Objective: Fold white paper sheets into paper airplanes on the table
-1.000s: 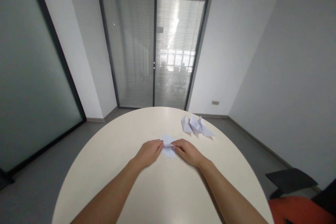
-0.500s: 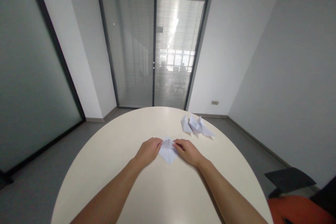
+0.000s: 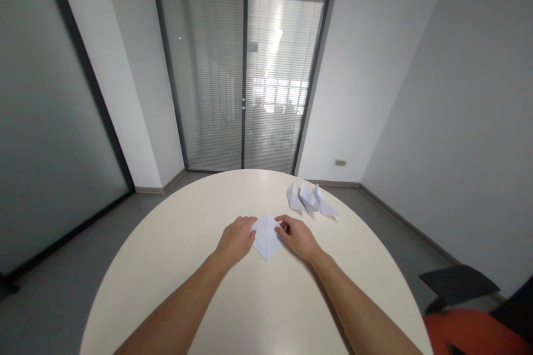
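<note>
A white folded paper (image 3: 267, 239) lies on the table in front of me as a diamond, with a crease down its middle. My left hand (image 3: 235, 238) grips its left corner, the thumb towards me and the fingers on the far side. At the right corner my right hand (image 3: 297, 237) has its fingers curled, with thumb and fingertips at the paper's edge. Both side corners are partly covered by my fingers.
The round cream table (image 3: 175, 266) carries several pointed folded paper pieces (image 3: 308, 198) at its far right. An orange and black chair (image 3: 470, 327) stands by the right edge. Glass doors with blinds (image 3: 245, 83) are behind the table.
The upper part of the paper, which stood partly folded up between my hands, now lies flatter, giving a full diamond. My hands stay at the side corners, my right fingers slightly looser.
</note>
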The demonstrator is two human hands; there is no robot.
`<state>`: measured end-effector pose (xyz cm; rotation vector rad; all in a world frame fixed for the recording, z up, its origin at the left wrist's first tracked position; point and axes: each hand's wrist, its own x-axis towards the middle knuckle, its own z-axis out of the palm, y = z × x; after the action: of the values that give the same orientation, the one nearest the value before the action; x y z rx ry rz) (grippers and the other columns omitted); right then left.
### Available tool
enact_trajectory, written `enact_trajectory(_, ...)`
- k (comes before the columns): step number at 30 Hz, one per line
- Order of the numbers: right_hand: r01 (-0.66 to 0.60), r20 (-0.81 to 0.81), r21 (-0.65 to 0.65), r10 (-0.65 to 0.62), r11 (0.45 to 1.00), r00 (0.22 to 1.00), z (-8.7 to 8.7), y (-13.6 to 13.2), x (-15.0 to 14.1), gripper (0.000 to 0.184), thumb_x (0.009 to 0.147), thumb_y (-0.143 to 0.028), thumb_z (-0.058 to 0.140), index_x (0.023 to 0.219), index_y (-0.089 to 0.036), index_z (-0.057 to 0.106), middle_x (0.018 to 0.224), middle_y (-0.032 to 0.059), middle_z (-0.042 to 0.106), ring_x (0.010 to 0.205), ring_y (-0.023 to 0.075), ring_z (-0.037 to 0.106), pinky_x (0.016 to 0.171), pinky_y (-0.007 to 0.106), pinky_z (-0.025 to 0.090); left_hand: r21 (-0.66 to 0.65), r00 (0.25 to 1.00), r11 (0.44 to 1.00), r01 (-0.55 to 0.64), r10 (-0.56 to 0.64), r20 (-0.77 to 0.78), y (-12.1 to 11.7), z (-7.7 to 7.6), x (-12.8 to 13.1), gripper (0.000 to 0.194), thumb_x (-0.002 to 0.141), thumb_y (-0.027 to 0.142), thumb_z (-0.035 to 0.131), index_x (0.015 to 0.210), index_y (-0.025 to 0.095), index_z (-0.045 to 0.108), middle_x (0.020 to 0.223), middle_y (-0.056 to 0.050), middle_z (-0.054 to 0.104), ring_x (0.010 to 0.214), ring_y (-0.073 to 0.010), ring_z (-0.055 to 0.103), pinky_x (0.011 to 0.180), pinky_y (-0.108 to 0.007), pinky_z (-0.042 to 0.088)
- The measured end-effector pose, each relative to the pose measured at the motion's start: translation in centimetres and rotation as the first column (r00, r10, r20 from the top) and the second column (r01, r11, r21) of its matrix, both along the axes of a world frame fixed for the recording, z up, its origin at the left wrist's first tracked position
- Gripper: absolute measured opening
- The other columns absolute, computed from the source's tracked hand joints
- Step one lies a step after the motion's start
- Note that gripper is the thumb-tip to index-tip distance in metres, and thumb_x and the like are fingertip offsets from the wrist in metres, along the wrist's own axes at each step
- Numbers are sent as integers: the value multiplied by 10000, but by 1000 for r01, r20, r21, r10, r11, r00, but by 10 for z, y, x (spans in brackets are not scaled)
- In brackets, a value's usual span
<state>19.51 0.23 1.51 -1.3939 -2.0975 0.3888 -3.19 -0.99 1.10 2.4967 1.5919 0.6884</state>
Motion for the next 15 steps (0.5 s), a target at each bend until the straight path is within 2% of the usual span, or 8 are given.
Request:
enact_trajectory(6,3,-11,-7,-4,1000,1000,0,0,2,289,897,-311,554,1150,-221,660,825,26,710,734,185,634,678,285,458,-9,999,1000,-10,9,-33,1,-2,-1,377,963,235,442,1325,220,547,1197,-95,632,1151,-239,542,1000,-368,443)
enact_trajectory(8,-3,-4,-4,3,1000,1000,0,0,2,303,897,-296,553,1172,-227,660,863,30,716,750,186,639,695,292,469,-2,1000,1000,-8,8,-20,2,-2,-1,417,952,225,460,1365,229,521,1243,-92,611,1178,-232,531,1010,-359,447)
enact_trajectory(11,-38,15,40,38,998,999,0,0,3,317,902,-266,549,1190,-242,679,1029,58,708,846,194,653,775,311,492,34,998,998,62,-62,26,3,-4,-1,495,921,139,463,1403,247,500,1404,-72,532,1299,-209,463,1088,-357,411)
enact_trajectory(15,-117,73,104,109,988,991,-3,1,3,301,927,-234,518,1141,-242,730,1201,95,662,1036,220,636,922,352,490,38,978,978,204,-205,38,8,-10,-2,423,932,118,441,1278,268,632,1494,-19,484,1380,-190,410,1163,-377,346)
